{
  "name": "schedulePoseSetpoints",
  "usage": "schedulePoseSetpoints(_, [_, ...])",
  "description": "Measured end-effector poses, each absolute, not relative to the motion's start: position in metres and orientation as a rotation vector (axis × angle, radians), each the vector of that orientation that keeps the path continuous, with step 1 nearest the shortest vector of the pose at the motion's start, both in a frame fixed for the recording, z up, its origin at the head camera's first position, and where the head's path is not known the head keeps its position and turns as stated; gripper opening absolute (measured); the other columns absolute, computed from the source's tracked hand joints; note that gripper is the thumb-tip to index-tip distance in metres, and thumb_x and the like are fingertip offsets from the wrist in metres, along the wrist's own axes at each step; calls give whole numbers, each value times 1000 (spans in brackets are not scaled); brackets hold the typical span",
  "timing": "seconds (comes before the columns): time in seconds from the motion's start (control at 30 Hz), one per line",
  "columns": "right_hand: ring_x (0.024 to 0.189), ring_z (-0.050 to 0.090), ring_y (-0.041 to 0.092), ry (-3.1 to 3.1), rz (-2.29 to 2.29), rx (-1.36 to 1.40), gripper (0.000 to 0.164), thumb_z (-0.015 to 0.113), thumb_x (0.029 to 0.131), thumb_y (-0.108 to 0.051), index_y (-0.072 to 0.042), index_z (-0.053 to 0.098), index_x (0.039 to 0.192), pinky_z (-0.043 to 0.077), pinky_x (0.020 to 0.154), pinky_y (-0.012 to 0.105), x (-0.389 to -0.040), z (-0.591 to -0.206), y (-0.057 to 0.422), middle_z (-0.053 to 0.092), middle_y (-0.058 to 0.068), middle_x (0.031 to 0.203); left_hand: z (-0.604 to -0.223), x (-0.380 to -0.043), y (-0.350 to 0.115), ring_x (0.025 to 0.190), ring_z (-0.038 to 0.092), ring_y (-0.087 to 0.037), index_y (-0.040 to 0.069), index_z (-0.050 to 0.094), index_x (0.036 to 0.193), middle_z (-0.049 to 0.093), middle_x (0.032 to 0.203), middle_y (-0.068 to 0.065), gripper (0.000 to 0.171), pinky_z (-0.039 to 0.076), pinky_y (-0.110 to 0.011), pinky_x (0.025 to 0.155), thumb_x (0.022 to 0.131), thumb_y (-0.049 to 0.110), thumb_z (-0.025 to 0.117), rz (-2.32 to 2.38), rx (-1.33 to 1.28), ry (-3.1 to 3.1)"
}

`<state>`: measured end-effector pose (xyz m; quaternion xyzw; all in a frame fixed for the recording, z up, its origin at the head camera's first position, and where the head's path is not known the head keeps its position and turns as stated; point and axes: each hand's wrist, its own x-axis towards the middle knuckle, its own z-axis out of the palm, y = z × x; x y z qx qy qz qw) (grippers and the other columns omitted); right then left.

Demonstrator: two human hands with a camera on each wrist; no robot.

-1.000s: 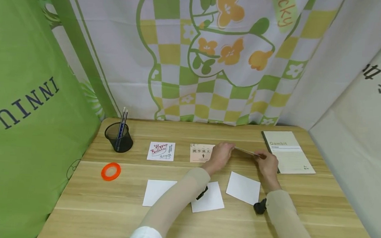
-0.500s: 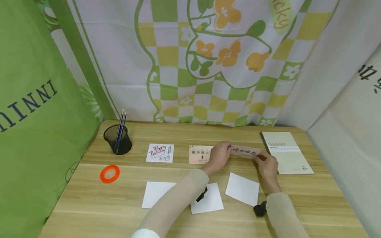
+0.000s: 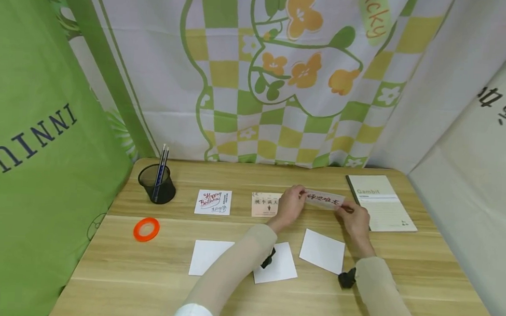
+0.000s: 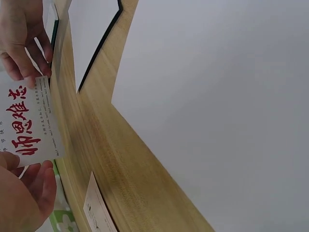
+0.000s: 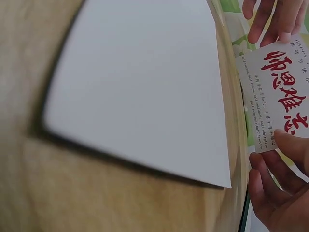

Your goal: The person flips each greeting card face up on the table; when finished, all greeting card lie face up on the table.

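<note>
Between my two hands is a white greeting card (image 3: 325,199) with large red Chinese characters, raised at the back of the table with its printed face showing. My left hand (image 3: 290,207) pinches one end of it and my right hand (image 3: 355,222) the other, thumbs on the printed face in the left wrist view. Below the card on the table lies a tilted blank white card (image 3: 323,251). A cream card (image 3: 265,205) with Chinese print lies left of my left hand, partly hidden by it. Further left is a Happy Birthday card (image 3: 213,202).
Two more blank white cards lie nearer the front, a left one (image 3: 208,256) and a middle one (image 3: 279,266), both partly under my left arm. A notebook (image 3: 382,204) lies close to my right hand. At the left are a mesh pen cup (image 3: 159,186) and an orange tape roll (image 3: 146,230).
The held card has turned from nearly edge-on to showing its lettered face toward the head camera. Both hands keep their hold and stay nearly in place; the cards on the table have not moved.
</note>
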<state>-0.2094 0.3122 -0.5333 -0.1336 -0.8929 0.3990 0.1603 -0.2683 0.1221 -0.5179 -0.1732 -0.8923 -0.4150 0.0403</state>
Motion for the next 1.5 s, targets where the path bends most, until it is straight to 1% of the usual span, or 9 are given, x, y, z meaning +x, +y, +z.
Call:
schedulePoseSetpoints(0.13, [91,65,36,-2567,1148,-359,24,70,88,-9,7,68,105,43,61,11,-208,-533,313,67,26,103,-521,-269,121,75,59,-9,10,67,102,67,94,-1,13,46,-16,59,96,18,59,-1307,-513,-2747])
schedulePoseSetpoints(0.37, [85,63,29,-2629,1173,-279,25,69,89,-10,8,68,106,46,61,15,-205,-529,316,68,25,101,-525,-271,120,85,62,-14,7,64,111,67,100,-5,18,50,-20,68,95,10,58,-1335,-469,-2783])
schedulePoseSetpoints(0.5, [82,63,26,-2631,1153,-257,26,70,89,-12,8,68,106,46,61,15,-203,-526,315,68,25,100,-527,-270,119,83,62,-15,7,64,115,68,100,-5,22,49,-21,66,94,7,58,-1373,-452,-2789])
schedulePoseSetpoints(0.77, [91,62,32,-2617,1145,-292,28,69,89,-14,8,67,108,45,70,21,-203,-524,314,67,26,104,-530,-267,116,89,66,-18,13,61,124,70,104,-5,30,52,-26,70,95,10,58,-1344,-452,-2811])
schedulePoseSetpoints(0.9, [91,63,33,-2605,1169,-304,30,69,89,-12,9,66,110,44,68,16,-202,-523,314,67,26,103,-529,-264,116,84,64,-16,16,59,129,70,101,-4,38,49,-24,63,93,8,58,-1318,-468,-2818])
schedulePoseSetpoints(1.03, [85,63,26,-2610,1177,-336,30,69,89,-10,10,65,110,44,62,12,-204,-523,314,68,25,99,-527,-261,116,74,60,-13,20,57,134,69,94,-2,47,44,-21,53,90,4,60,-1299,-488,-2827])
schedulePoseSetpoints(1.17, [80,62,20,-2595,1196,-377,29,69,88,-8,9,65,111,45,59,13,-205,-522,315,69,25,97,-527,-260,117,75,61,-13,22,56,136,69,93,-1,51,43,-21,53,88,3,63,-1287,-499,-2830])
schedulePoseSetpoints(1.33, [75,63,19,-2524,1227,-414,27,69,85,-7,9,67,106,44,60,16,-204,-521,313,70,21,91,-528,-258,119,78,63,-13,21,54,137,70,94,-1,53,44,-21,55,88,3,64,-1319,-515,-2805])
schedulePoseSetpoints(1.5, [75,62,17,-2508,1243,-444,28,70,84,-7,8,67,107,43,61,17,-204,-520,311,70,20,91,-529,-256,120,64,54,-9,19,56,135,66,82,-1,53,40,-21,50,86,0,63,-1422,-491,-2753])
